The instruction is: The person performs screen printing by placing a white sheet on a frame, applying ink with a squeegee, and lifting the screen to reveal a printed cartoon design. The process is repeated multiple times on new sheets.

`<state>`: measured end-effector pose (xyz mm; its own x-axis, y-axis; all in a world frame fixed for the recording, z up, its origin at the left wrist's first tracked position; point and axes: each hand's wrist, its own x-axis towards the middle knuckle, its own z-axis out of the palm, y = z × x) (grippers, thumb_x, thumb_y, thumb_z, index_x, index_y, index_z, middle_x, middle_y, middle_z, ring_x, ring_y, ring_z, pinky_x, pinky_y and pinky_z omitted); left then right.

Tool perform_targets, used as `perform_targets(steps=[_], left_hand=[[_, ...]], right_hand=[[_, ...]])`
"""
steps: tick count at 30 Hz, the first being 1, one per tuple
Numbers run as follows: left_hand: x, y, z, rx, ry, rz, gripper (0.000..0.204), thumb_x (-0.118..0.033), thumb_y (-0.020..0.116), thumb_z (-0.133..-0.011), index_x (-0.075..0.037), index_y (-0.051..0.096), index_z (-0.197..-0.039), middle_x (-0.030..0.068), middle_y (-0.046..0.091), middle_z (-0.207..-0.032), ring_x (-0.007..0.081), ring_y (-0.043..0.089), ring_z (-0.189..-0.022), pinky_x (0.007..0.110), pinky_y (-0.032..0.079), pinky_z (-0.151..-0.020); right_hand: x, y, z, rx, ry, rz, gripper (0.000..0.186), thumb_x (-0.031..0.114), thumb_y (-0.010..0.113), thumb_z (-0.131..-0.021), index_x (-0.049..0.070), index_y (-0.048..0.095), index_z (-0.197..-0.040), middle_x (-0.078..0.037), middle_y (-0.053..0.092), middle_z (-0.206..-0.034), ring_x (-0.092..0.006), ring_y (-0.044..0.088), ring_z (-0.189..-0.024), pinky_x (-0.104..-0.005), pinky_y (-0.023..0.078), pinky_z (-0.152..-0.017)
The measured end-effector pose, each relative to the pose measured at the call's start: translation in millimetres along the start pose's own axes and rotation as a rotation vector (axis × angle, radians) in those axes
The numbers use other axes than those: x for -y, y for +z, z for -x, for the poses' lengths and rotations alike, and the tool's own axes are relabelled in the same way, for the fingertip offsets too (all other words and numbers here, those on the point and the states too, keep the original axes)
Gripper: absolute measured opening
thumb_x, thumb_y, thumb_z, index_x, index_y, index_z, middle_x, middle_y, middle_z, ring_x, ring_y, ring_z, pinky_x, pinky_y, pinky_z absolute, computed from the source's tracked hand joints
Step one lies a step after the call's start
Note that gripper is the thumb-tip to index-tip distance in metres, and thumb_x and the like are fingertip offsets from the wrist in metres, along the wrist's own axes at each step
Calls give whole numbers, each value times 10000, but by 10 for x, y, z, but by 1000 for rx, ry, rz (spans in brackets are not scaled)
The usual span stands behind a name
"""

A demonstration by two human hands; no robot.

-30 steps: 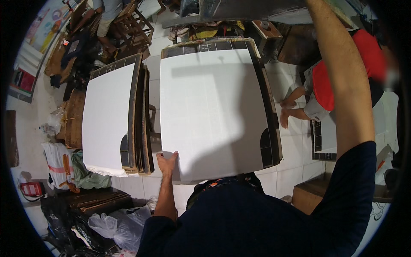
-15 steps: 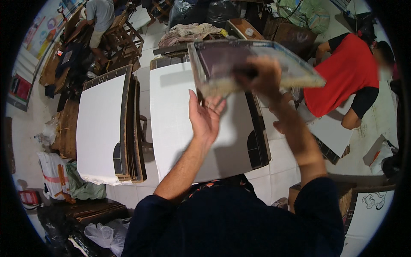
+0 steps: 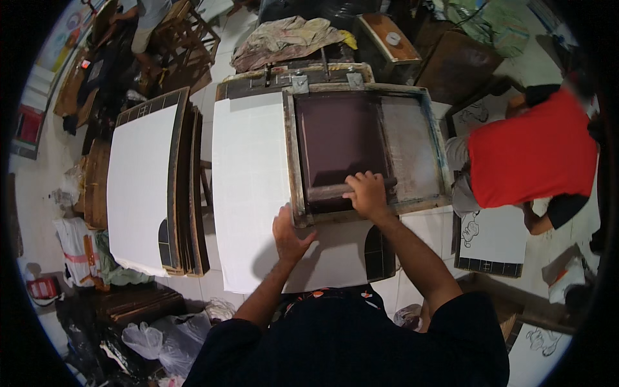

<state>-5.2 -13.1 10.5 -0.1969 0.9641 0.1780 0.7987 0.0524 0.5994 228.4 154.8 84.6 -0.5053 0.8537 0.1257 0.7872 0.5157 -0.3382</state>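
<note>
A screen-printing frame (image 3: 298, 155) with a dark mesh panel lies over the right part of a white cloth (image 3: 248, 187) on the board before me. My right hand (image 3: 367, 195) is closed on the wooden handle of a squeegee (image 3: 329, 191), which rests across the mesh near the frame's near end. My left hand (image 3: 291, 233) is at the frame's near left corner, thumb apart and fingers loosely stretched out. Whether those fingertips touch the wood I cannot tell. Metal hinge clamps (image 3: 300, 84) sit at the frame's far edge.
To the left stands a stack of boards (image 3: 187, 193) topped with white cloth (image 3: 142, 187). A person in a red top (image 3: 529, 151) bends over cloth with line drawings (image 3: 493, 235) at the right. Beyond the frame lie a crumpled rag (image 3: 284, 42) and a wooden box (image 3: 387, 39).
The frame has come down from a raised, tilted position to lie flat over the cloth. My right hand has moved nearer to me, and my left hand has turned from palm-up to the frame's corner.
</note>
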Motion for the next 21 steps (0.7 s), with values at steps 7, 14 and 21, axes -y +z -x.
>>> perform_targets(steps=[7,14,21], left_hand=[[49,75,-100,95,47,-83,1233,-387,952,-625,63,305,-1573,238,422,-1599,401,338,-1539,643,199,-1254],[32,57,-91,152,2,-87,1268,-307,993,-565,82,311,-1561,282,431,-1571,415,337,-1538,643,187,-1263],[59,104,-73,114,53,-112,1202,-364,940,-653,104,302,-1558,338,387,-1586,452,323,-1535,651,183,-1258]], right_hand=[[-552,8,-1469,-284,-8,135,207,193,794,-853,154,661,-1006,-42,626,-976,-293,586,-1002,-477,411,-929],[-816,384,-2560,-365,-44,152,281,172,815,-825,152,685,-1074,-28,643,-1043,-281,586,-1063,-475,407,-958],[-787,263,-2096,-110,-200,142,348,228,839,-806,186,673,-1110,-14,637,-1069,-259,592,-1064,-463,411,-922]])
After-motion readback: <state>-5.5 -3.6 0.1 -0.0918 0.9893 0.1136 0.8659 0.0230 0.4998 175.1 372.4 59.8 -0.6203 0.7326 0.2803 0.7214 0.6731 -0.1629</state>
